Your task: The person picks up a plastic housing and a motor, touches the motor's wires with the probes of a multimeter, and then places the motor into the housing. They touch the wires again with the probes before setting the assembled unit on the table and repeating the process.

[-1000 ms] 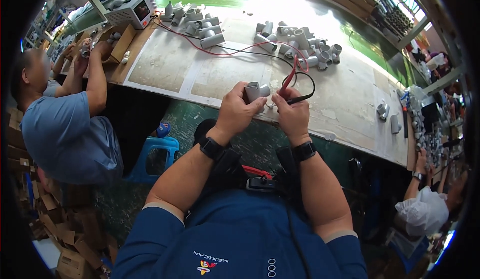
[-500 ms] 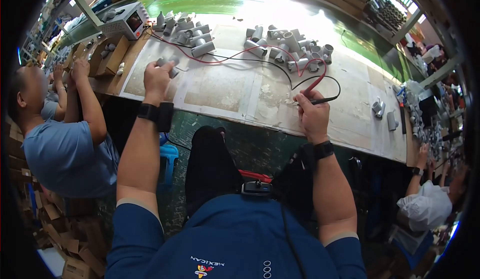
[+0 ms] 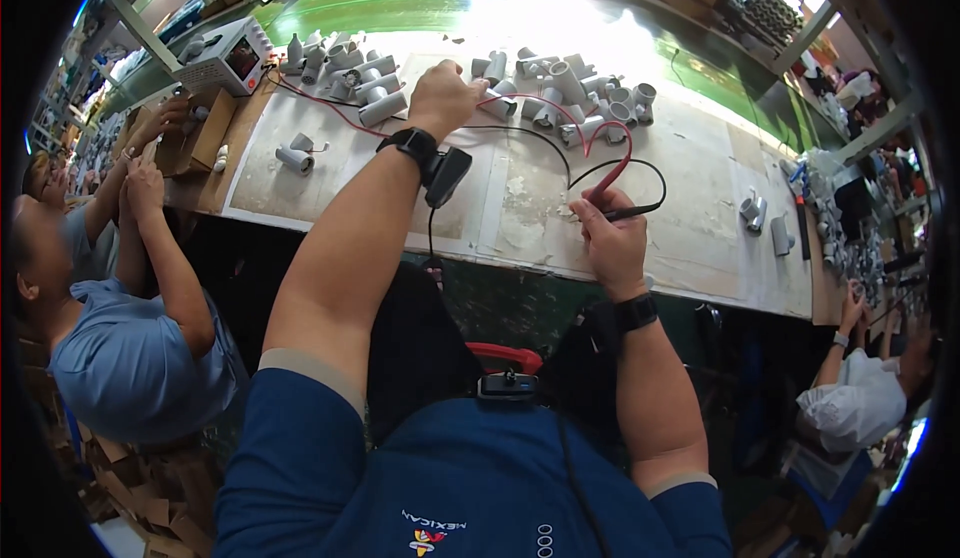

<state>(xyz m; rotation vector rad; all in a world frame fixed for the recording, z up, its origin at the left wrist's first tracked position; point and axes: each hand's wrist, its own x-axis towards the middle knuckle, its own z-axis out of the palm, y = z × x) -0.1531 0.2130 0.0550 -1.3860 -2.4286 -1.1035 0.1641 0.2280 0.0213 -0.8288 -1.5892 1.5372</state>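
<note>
My left hand (image 3: 447, 98) reaches over the table to the near left edge of the right-hand pile of grey cylindrical fittings (image 3: 567, 85). Its fingers are apart beside a grey cylinder (image 3: 500, 106); whether they touch it is hard to see. My right hand (image 3: 612, 240) is closed round a red test probe (image 3: 603, 186) and a black test probe (image 3: 638, 208), above the table's near part. One grey fitting with a short wire (image 3: 296, 160) lies alone on the left of the table.
Another heap of grey fittings (image 3: 370, 86) lies at the back left, near a boxy instrument (image 3: 237, 58) joined to the probe leads. Loose fittings (image 3: 754, 212) lie at the right. A green belt (image 3: 370, 3) runs behind. Co-workers sit left (image 3: 140, 358) and right (image 3: 855, 398).
My left hand has let go of the grey fitting at the left and swung right and farther away, to the other pile. My right hand still holds the probes in about the same place.
</note>
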